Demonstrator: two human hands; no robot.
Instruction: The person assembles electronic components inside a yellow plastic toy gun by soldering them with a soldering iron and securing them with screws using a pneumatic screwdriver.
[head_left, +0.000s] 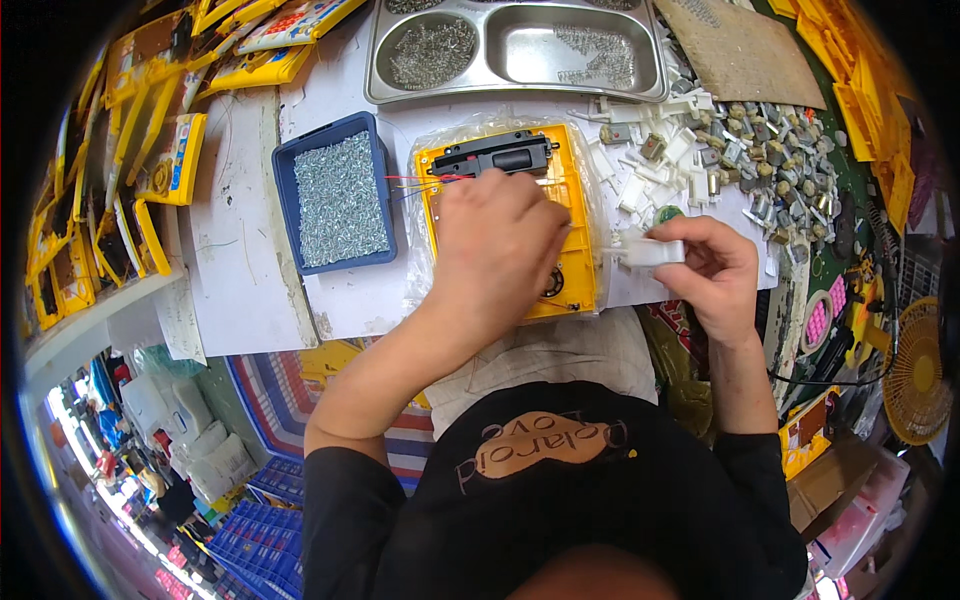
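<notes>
A yellow plastic housing [575, 270] lies on clear plastic wrap on the table in front of me. A black module [495, 152] sits along its far edge, with thin red and dark wires at the left. My left hand [500, 245] is over the middle of the housing, fingers curled together; whatever they pinch is hidden beneath them. To the right, my right hand [715, 275] grips a white plastic part [652, 253] between thumb and fingers, just beside the housing. The part's narrow end points left. Something green [668, 214] shows by the right fingertips.
A blue tray [283, 200] of small silvery screws stands left of the housing. Behind it is a metal compartment tray [480, 95] holding small metal pieces. White parts and small motors [700, 160] are heaped at right. Yellow housings [150, 160] are stacked at far left.
</notes>
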